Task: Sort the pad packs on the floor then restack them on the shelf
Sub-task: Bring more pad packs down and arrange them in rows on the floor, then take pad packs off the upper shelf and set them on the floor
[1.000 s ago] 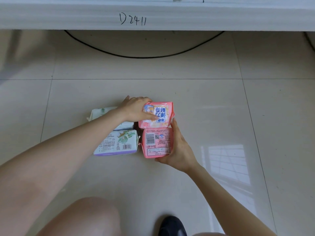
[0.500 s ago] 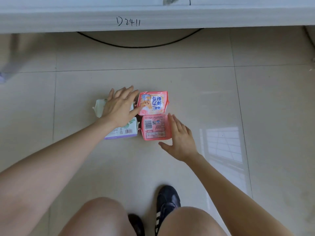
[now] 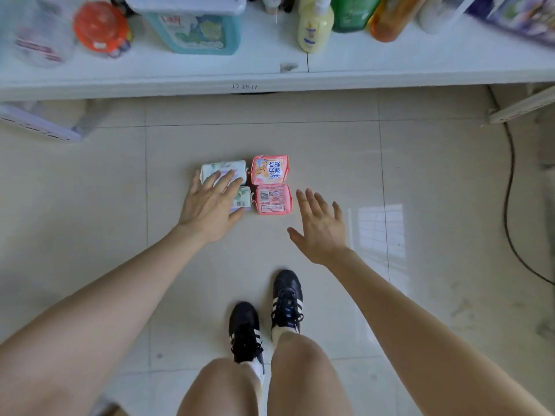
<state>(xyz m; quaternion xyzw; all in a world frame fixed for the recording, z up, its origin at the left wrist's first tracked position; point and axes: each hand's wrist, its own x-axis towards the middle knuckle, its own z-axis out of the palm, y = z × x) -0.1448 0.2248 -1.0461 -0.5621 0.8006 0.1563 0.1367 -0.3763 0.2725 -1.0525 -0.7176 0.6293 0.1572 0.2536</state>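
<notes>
Pad packs [image 3: 271,199] are lying on the floor [image 3: 330,151], my left hand [image 3: 210,207] reaching flat over two, my right hand [image 3: 321,231] hovering wide.

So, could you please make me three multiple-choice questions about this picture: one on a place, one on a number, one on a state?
1. Where do the pink packs lie?
A) right of the white packs
B) on the shelf
C) on top of the white packs
2. How many packs in all lie on the floor?
A) two
B) four
C) six
3. The right hand is:
A) holding a pink pack
B) open, touching nothing
C) a fist
Answers: 1 A, the pairs lie side by side; 2 B, two pink plus two white; 3 B, its fingers are spread, apart from the packs.
</notes>
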